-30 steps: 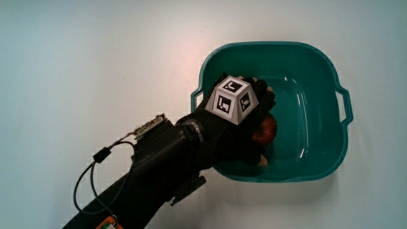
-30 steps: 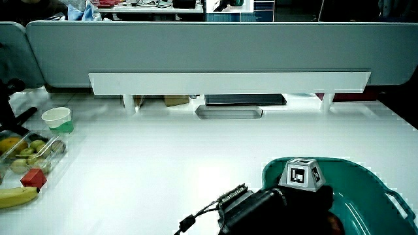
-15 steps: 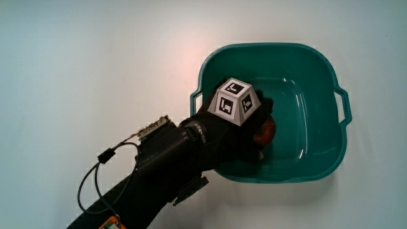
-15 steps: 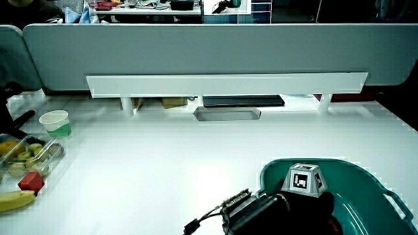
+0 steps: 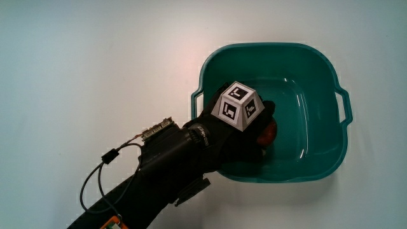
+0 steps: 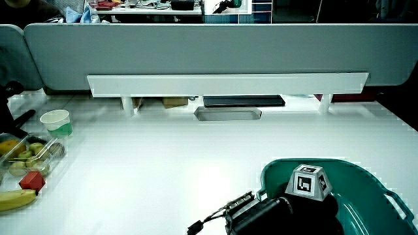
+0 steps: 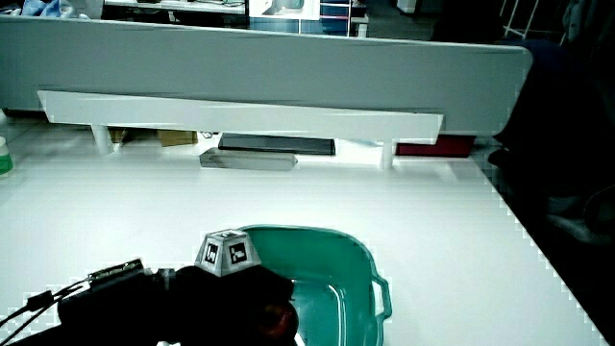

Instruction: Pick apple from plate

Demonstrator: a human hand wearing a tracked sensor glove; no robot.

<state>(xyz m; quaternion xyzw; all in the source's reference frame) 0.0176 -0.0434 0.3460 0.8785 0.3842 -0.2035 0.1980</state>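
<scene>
The hand [image 5: 238,121] reaches down into a teal tub [image 5: 318,95] that sits on the white table [image 5: 95,63], its forearm [image 5: 159,172] crossing the tub's rim on the side nearer the person. The patterned cube [image 5: 238,105] rides on the back of the glove, and under the hand lies the apple [image 5: 267,131], a red patch showing just past the curled fingers, which are wrapped over it and appear to grip it inside the tub, low against the floor. In a side view the hand [image 6: 307,209] and cube [image 6: 310,181] show above the tub [image 6: 379,196]; a cup [image 6: 56,122], a clear box of fruit [image 6: 29,156] and a banana [image 6: 16,199] stand well apart at the table's edge. In a side view the apple [image 7: 279,320] shows as a dim red spot beneath the hand [image 7: 231,298]
</scene>
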